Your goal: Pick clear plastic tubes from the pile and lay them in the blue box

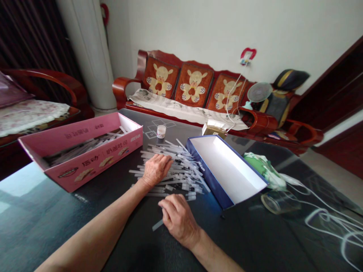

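Observation:
A pile of thin white plastic tubes (181, 166) lies on the dark glass table (42, 219). My left hand (155, 169) rests palm down on the pile, fingers curled over several tubes. My right hand (178, 219) sits nearer me, fingers closed around one tube whose end sticks out at its left side. A pink cardboard box (93, 162) with more tubes inside stands to the left. A blue box with an empty white inside (227, 170) stands to the right of the pile.
A small jar with a white lid (161, 132) stands behind the pile. A green and white cloth (263, 166), a clear glass (279, 202) and white cables (326, 215) lie at the right. A red wooden sofa (198, 87) with cushions stands behind the table.

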`<state>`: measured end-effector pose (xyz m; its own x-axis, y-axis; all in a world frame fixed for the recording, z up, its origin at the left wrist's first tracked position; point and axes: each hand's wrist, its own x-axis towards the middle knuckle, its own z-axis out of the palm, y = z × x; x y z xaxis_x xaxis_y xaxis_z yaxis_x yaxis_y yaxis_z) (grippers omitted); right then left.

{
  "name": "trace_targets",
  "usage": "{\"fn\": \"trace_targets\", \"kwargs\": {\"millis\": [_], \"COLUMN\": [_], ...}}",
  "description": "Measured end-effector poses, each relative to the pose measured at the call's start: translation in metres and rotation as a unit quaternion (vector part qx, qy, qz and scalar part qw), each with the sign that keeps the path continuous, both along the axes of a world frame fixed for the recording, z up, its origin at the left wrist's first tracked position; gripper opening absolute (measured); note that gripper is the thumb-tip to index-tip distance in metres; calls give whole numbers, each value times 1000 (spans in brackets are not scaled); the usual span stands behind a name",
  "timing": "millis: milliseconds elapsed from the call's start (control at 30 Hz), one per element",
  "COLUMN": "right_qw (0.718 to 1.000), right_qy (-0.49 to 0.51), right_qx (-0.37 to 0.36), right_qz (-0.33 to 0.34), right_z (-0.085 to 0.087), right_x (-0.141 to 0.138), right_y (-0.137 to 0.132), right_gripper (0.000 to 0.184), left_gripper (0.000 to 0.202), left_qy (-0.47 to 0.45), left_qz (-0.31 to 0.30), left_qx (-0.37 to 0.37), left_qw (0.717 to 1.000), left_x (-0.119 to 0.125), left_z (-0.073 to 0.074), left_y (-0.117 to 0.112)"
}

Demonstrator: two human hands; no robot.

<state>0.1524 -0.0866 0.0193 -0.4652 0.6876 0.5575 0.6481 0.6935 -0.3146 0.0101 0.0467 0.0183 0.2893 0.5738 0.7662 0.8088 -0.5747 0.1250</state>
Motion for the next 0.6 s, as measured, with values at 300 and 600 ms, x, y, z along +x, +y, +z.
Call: {"fn": "trace_targets", "kwargs": {"millis": [300,600], "right_qw": [993,989], "right_qy": [-26,110], "right_qx": [60,48], "right_qz": [-96,-85], "right_z": [-12,-14], "right_x": [-3,0], "right_y": [53,60], "right_gripper": [20,21], "left_gripper": [19,20], "left_qy": [-9,-7], "left_qz": [9,-7], "left_qx": [-8,-17], "left_qw": [1000,1000], "left_x": [-1,2], "left_z": [-3,0], "left_y": [4,0]}}
